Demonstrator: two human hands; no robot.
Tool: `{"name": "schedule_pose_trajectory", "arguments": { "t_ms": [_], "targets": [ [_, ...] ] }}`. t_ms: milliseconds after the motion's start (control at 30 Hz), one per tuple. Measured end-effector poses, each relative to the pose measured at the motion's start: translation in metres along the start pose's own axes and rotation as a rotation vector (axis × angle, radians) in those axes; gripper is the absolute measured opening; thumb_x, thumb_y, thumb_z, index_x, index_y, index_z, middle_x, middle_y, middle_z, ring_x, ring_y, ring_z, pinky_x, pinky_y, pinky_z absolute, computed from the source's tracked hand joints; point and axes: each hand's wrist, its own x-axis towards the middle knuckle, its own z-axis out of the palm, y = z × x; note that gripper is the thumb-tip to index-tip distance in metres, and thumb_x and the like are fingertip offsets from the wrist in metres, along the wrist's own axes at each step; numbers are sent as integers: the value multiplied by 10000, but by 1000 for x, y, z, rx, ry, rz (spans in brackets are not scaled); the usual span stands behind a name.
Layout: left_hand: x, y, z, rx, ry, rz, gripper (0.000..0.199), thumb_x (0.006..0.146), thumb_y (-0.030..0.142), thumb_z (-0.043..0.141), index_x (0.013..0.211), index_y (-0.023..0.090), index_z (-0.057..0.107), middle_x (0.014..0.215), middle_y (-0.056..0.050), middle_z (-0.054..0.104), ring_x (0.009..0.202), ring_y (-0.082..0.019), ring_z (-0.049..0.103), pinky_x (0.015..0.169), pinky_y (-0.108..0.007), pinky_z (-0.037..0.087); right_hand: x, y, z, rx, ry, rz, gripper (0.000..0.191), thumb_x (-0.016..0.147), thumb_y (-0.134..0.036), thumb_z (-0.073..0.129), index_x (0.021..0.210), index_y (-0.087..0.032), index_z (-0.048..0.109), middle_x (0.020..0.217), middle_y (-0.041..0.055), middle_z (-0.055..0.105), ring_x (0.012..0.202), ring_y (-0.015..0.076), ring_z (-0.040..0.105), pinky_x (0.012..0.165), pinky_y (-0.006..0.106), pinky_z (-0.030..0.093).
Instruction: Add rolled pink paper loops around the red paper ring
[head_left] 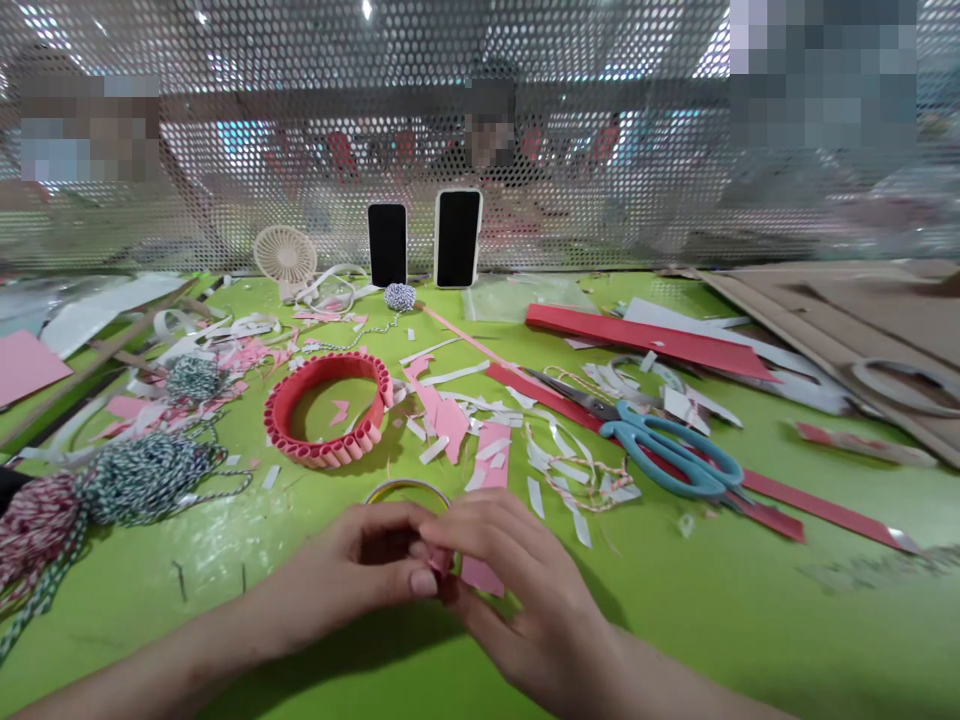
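Close to the table's front, my left hand [349,565] and my right hand [529,580] meet, both pinching a small piece of pink paper [439,560]. Fingers cover much of that piece, so its full shape is hidden. Just behind them shows the upper arc of a thin yellowish ring [407,484]; the rest is hidden by the hands. A pink paper strip [484,577] shows beneath my right hand. Farther back on the left lies a red ring [328,410] edged with small rolled paper tubes.
Blue-handled scissors [675,455] lie on red strips at the right. Pink and white paper scraps [450,425] spread mid-table. Balls of twisted cord [146,475] sit at left. Two phones [457,238] and a small fan [286,255] stand before the perforated metal screen [600,220]. Cardboard [885,320] lies far right.
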Motion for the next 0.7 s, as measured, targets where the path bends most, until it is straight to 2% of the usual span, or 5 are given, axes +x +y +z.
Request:
{"name": "schedule_pose_trajectory", "arguments": {
  "t_ms": [167,267,467,567,700],
  "targets": [
    [1,-3,0,-93,11,17,328,651,317,691,938,206,580,809,13,585,783,-133,539,736,-262,402,1,-2,-1,-5,17,-34,159,750,-37,482,822,-172,522,795,44,604,784,148,517,708,279,456],
    [2,-5,0,-112,31,36,321,643,295,701,919,204,564,754,25,577,724,-121,548,699,-252,412,1,-2,-1,-21,13,-26,157,735,-25,475,789,-169,511,772,46,583,763,149,491,686,273,457],
    [0,-3,0,31,-23,-18,293,659,402,653,835,179,582,756,9,537,759,-152,516,708,-273,393,1,-3,0,-20,-11,-19,147,735,-43,496,801,-174,494,761,38,565,748,145,473,670,263,458],
    [-2,-1,1,90,-23,-21,222,683,360,627,806,185,566,730,20,527,746,-149,505,695,-266,390,2,-5,0,-38,2,-28,140,734,-52,504,793,-179,507,764,35,568,755,144,479,678,260,461],
    [-4,1,4,296,30,30,116,722,274,576,786,183,543,741,14,524,747,-147,490,672,-249,397,2,-6,0,-38,9,-20,159,711,-51,522,814,-172,513,784,41,571,774,147,487,697,264,462]
  ]
}}
